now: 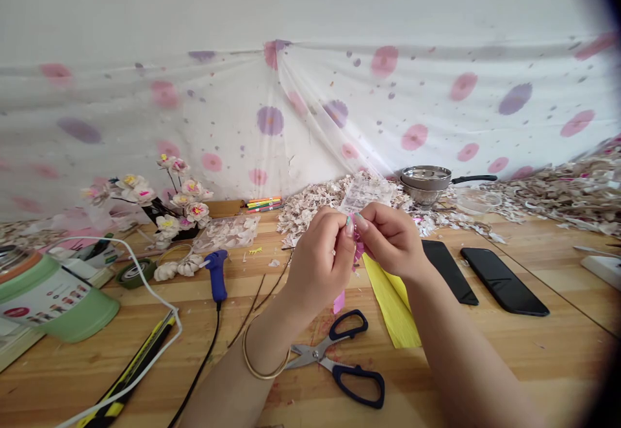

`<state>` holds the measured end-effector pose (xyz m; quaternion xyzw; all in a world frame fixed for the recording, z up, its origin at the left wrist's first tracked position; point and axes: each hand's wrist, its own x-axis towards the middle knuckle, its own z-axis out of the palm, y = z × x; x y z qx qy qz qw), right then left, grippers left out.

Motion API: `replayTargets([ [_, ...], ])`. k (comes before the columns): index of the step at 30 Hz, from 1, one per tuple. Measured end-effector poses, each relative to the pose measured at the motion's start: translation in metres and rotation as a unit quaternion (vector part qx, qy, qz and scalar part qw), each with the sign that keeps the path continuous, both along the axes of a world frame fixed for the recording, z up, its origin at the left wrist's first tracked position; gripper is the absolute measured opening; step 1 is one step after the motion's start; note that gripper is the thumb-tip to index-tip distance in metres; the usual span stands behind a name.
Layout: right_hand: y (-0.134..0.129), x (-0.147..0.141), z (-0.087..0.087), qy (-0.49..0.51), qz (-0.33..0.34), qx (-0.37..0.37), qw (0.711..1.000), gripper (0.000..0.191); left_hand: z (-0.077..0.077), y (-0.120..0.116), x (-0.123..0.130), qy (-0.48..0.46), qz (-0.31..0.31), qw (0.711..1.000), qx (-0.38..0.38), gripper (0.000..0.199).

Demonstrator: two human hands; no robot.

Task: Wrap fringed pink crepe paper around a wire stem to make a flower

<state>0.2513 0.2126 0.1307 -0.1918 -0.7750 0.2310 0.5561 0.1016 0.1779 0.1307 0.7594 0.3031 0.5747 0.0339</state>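
In the middle of the head view, my left hand and my right hand meet, fingertips pinched together. Between them is a small pink-purple paper strip, mostly hidden by the fingers. Another bit of pink paper shows below my left hand; I cannot tell if it joins the strip. Under my right wrist lies a folded yellow crepe paper sheet. Scissors with dark blue handles rest, blades spread, on the table beneath my hands.
A blue glue gun stands left, its black cord running forward. Further left are a box cutter, green tape and a green container. Paper flowers, pale flakes and metal bowls line the back. Two black phone-like slabs lie right.
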Motion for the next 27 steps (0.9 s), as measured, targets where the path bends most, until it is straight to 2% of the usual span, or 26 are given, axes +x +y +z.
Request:
replayTargets([
  [4,-0.0017,-0.0022,0.0014,0.003,-0.027,0.029,0.999,0.038,0.0000,-0.0016,0.0020,0.001,-0.014,1.000,-0.002,0.016],
  [8,-0.0014,-0.0015,0.0015,0.006,0.002,0.018,1.000,0.039,0.0006,-0.0027,0.0006,-0.011,-0.021,1.000,-0.010,0.016],
  [12,0.0004,0.0028,0.0001,0.021,0.060,0.001,0.998,0.027,0.0011,-0.0029,-0.0020,-0.023,-0.026,0.999,-0.019,0.015],
  [15,0.0008,0.0045,-0.0001,0.020,0.077,-0.011,0.997,0.018,0.0011,-0.0028,-0.0023,-0.024,-0.029,0.999,-0.021,0.016],
  [19,-0.0003,0.0029,0.0016,0.002,0.053,-0.003,0.999,0.018,0.0013,-0.0026,-0.0008,-0.011,-0.022,1.000,-0.019,0.017],
  [23,-0.0022,0.0004,0.0039,-0.019,0.011,0.012,1.000,0.031,0.0011,-0.0025,0.0006,-0.005,-0.016,1.000,-0.014,0.017],
  [27,-0.0021,0.0025,0.0050,-0.016,0.013,0.025,0.999,0.039,0.0011,-0.0029,-0.0003,-0.003,-0.010,1.000,-0.012,0.016],
])
